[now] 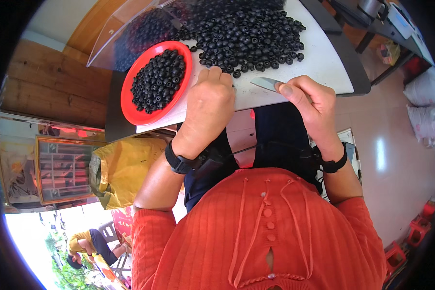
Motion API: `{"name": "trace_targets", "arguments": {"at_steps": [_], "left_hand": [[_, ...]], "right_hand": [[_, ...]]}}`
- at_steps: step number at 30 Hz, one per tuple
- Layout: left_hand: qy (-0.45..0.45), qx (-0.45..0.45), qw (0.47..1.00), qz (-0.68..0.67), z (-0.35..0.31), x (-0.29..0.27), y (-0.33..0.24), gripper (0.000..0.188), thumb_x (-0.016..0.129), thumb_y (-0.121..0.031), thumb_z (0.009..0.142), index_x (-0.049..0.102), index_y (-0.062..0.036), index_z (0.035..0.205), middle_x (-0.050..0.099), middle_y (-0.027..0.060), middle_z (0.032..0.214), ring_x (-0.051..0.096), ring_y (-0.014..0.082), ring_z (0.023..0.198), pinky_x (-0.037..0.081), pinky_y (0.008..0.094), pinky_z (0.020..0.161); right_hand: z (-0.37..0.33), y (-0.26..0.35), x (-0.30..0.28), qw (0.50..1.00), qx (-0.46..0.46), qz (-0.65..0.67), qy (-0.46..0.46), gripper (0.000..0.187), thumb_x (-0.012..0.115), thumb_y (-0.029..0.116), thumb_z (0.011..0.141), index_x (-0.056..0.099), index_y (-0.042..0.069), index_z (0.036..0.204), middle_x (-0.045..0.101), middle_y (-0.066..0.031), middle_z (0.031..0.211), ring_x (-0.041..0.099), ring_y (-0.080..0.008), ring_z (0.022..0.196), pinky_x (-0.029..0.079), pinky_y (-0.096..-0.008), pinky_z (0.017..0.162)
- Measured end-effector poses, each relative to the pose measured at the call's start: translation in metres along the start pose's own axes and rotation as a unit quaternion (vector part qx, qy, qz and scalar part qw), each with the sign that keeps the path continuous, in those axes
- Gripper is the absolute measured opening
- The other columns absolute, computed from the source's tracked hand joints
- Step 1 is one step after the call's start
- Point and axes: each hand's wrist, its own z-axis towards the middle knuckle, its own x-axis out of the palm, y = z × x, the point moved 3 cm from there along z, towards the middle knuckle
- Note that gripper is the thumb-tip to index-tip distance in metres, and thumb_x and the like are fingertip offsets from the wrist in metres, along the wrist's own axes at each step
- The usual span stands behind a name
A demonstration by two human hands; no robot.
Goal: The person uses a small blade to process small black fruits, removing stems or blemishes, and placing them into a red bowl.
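My right hand point(314, 99) grips a small knife point(265, 83), its short grey blade pointing left over the white tabletop point(324, 63). Beside the blade my left hand point(210, 99) is closed, fingers curled under; whatever they hold is hidden behind them. Just beyond both hands spreads a big heap of small round black parts point(249, 36), several showing a hole in one end. A red plate point(126, 99) at the left carries a pile of the same black parts point(158, 79) and sits close to my left hand.
A clear plastic panel point(104, 46) stands at the far left of the table. Under the table's left side is a yellow sack point(135, 166). Red stools point(395, 256) and white sacks point(423, 92) stand at the right. Another person point(89, 244) sits outside, lower left.
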Motion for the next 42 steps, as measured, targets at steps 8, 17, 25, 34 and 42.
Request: {"name": "trace_targets", "arguments": {"at_steps": [8,17,25,34,42], "left_hand": [[-0.054,-0.003,0.997,-0.052,-0.007,0.001,0.006,0.01,0.07,-0.001,0.077,0.063,0.0006,0.085,0.057,0.0165,0.088,0.058,0.0369,0.085,0.05,0.0463,0.074],[-0.044,-0.008,0.988,-0.149,-0.007,-0.001,0.01,0.013,0.07,0.0,0.081,0.065,0.0025,0.092,0.058,0.0126,0.086,0.058,0.0283,0.08,0.049,0.037,0.066],[0.008,-0.227,0.719,-0.657,-0.019,0.002,0.008,0.016,0.063,-0.002,0.098,0.069,0.006,0.111,0.064,0.0047,0.094,0.056,0.0108,0.072,0.045,0.0239,0.059],[-0.023,-0.209,0.677,-0.706,-0.024,0.014,0.008,0.023,0.06,-0.001,0.1,0.066,0.0048,0.121,0.067,0.0115,0.103,0.062,0.0165,0.078,0.052,0.0284,0.064],[-0.035,-0.192,0.669,-0.717,-0.024,0.014,0.006,0.026,0.058,-0.001,0.101,0.066,0.0048,0.125,0.065,0.0118,0.105,0.063,0.0182,0.083,0.053,0.0296,0.066]], "right_hand": [[0.001,0.008,0.004,0.998,0.01,-0.058,-0.014,0.026,0.073,0.02,0.095,0.071,-0.001,0.081,0.055,-0.0041,0.059,0.045,-0.008,0.054,0.036,-0.0266,0.051],[0.005,0.009,0.008,0.992,-0.002,-0.122,-0.017,0.034,0.075,0.023,0.093,0.063,0.0,0.073,0.049,-0.0082,0.056,0.042,-0.0153,0.048,0.035,-0.0317,0.047],[0.008,0.013,0.013,0.984,-0.007,-0.179,-0.007,0.037,0.075,0.027,0.093,0.059,0.002,0.07,0.051,-0.0107,0.056,0.045,-0.0222,0.045,0.036,-0.035,0.047],[0.008,0.012,0.013,0.984,-0.016,-0.179,-0.014,0.039,0.074,0.028,0.093,0.058,0.003,0.068,0.05,-0.0102,0.055,0.045,-0.0222,0.044,0.035,-0.0353,0.045],[0.007,0.01,0.012,0.982,-0.001,-0.188,-0.019,0.04,0.075,0.031,0.092,0.058,0.004,0.066,0.05,-0.0101,0.053,0.045,-0.0233,0.043,0.035,-0.0358,0.044]]}}
